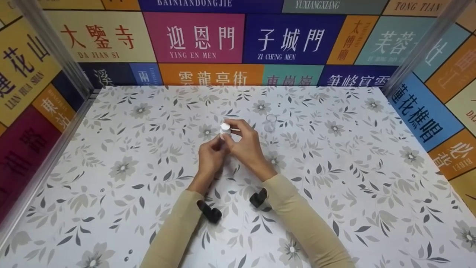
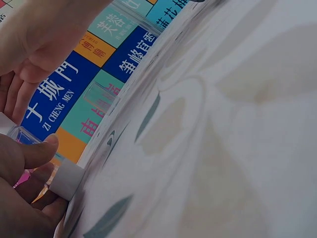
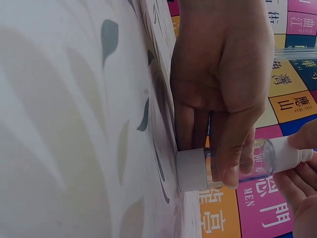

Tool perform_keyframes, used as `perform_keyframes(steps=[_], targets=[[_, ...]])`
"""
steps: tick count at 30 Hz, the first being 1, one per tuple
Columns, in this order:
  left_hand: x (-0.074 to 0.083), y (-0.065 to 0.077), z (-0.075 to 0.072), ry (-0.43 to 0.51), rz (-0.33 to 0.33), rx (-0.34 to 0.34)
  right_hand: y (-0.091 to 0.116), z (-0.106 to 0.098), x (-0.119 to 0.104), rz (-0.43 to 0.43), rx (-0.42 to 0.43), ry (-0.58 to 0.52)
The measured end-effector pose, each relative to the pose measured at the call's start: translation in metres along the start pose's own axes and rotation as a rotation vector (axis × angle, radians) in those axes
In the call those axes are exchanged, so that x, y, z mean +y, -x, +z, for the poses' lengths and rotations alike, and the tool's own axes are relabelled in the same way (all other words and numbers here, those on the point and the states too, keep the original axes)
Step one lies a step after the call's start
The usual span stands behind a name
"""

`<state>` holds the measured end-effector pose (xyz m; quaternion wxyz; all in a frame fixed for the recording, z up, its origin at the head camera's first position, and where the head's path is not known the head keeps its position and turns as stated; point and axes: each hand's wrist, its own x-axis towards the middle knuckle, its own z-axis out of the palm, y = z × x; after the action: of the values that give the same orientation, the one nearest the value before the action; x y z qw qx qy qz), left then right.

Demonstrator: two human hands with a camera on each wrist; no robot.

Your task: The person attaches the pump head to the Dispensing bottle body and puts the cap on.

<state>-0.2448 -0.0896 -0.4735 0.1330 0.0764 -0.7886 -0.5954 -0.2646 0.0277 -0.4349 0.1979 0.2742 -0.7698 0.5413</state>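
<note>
My left hand [image 1: 212, 156] grips the clear body of a small bottle [image 3: 262, 161], thumb and fingers around its lower part. The bottle stands upright, its white base [image 3: 192, 171] right at the tabletop. With thumb and fingers, my right hand [image 1: 245, 143] pinches the stepped white top [image 1: 225, 128] from the side. In the left wrist view that top [image 2: 6, 124] shows only in part at the edge, below the right hand's fingers. The left thumb [image 2: 42, 152] lies along the clear wall.
A clear, cup-like cap [image 1: 270, 123] stands on the table to the right of the hands. A white cloth with grey flowers and leaves [image 1: 122, 167] covers the table. Colourful panels with lettering [image 1: 193, 37] rise behind it and at both sides. Dark wrist cameras [image 1: 210, 212] sit at both cuffs.
</note>
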Motion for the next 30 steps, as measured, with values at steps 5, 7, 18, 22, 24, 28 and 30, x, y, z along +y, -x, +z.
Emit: perform_keyframes(steps=[5, 7, 18, 22, 24, 28, 30], targets=[[0.0001, -0.0001, -0.0003, 0.008, 0.007, -0.001, 0.0002, 0.0005, 0.0021, 0.006, 0.004, -0.017], [0.0003, -0.0001, -0.0004, 0.007, 0.011, 0.001, 0.0000, 0.0009, 0.0027, 0.007, 0.006, -0.032], [-0.0009, 0.0008, -0.0001, 0.007, 0.014, -0.016, 0.0018, 0.0006, 0.0019, 0.029, 0.002, -0.005], [-0.0008, 0.0015, 0.0001, -0.004, 0.030, 0.008, 0.0014, 0.0004, 0.0019, 0.031, -0.003, -0.008], [-0.0001, 0.0015, 0.0001, -0.011, 0.038, 0.015, 0.0010, 0.0002, 0.0017, 0.028, -0.002, -0.008], [0.0009, 0.0011, -0.0001, -0.004, 0.031, 0.014, 0.0007, 0.0009, 0.0024, 0.015, 0.003, 0.007], [0.0009, 0.0007, 0.0001, 0.003, 0.020, 0.010, 0.0007, 0.0010, 0.0031, 0.012, 0.006, 0.015]])
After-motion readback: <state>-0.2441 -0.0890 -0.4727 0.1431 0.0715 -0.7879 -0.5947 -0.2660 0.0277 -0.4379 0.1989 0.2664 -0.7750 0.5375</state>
